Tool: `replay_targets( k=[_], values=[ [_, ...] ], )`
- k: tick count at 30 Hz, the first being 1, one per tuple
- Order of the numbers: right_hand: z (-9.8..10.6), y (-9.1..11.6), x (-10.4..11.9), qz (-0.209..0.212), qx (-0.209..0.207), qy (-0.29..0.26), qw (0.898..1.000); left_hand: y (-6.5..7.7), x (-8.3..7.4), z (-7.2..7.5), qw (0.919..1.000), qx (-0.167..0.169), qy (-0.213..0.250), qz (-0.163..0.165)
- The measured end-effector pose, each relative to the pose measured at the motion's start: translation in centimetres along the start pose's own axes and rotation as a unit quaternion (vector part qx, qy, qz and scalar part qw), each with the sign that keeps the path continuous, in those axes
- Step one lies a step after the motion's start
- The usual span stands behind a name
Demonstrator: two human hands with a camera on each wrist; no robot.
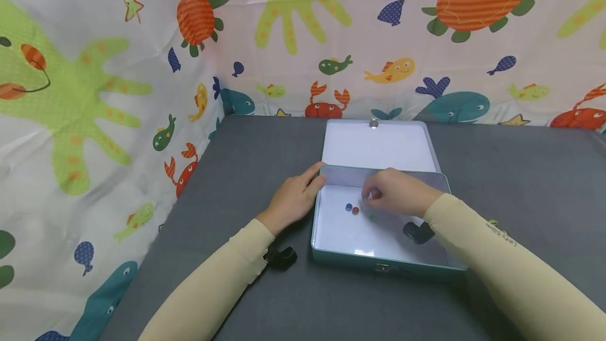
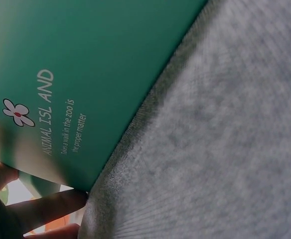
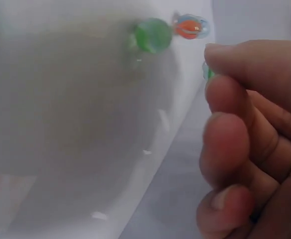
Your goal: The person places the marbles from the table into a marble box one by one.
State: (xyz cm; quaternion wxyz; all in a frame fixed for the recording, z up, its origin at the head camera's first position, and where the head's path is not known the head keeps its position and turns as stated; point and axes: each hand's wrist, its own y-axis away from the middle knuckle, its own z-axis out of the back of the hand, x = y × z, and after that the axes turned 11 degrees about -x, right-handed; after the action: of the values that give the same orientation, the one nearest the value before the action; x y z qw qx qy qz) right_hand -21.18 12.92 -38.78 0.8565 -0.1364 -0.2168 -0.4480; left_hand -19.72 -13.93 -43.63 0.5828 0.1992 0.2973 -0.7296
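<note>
A shallow tin box (image 1: 331, 230) has a white inside and a green outside. My left hand (image 1: 294, 200) rests against its left side near the back corner. In the left wrist view the fingers (image 2: 51, 209) stretch along the green wall (image 2: 110, 64). Over the box's inside, my right hand (image 1: 395, 191) pinches a clear glass marble with green in it (image 3: 207, 71) between thumb and index finger, mostly hidden by the fingertips. On the box floor lie a blue marble (image 1: 349, 207), a reddish-orange marble (image 1: 355, 211) and a green marble (image 1: 372, 218).
The hinged lid (image 1: 379, 143) lies back behind the box, with a metal clasp (image 1: 374, 123) at its far edge. A dark grey table (image 1: 251, 172) carries the box. Curtains (image 1: 303, 36) printed with sea animals hang behind and to the left. Something small and yellow-green (image 1: 493, 222) shows beyond the right sleeve.
</note>
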Motion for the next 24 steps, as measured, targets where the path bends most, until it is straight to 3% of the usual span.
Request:
replay_targets(
  k=[13, 24],
  values=[
    [-0.36, -0.17, 0.39, 0.028, 0.006, 0.034, 0.999, -0.06, 0.10, 0.09, 0.9999, -0.007, 0.006, -0.009],
    [-0.74, 0.02, 0.00, 0.020, 0.025, 0.039, 0.999, 0.05, -0.06, -0.10, 1.0000, -0.002, 0.005, -0.005]
  ],
)
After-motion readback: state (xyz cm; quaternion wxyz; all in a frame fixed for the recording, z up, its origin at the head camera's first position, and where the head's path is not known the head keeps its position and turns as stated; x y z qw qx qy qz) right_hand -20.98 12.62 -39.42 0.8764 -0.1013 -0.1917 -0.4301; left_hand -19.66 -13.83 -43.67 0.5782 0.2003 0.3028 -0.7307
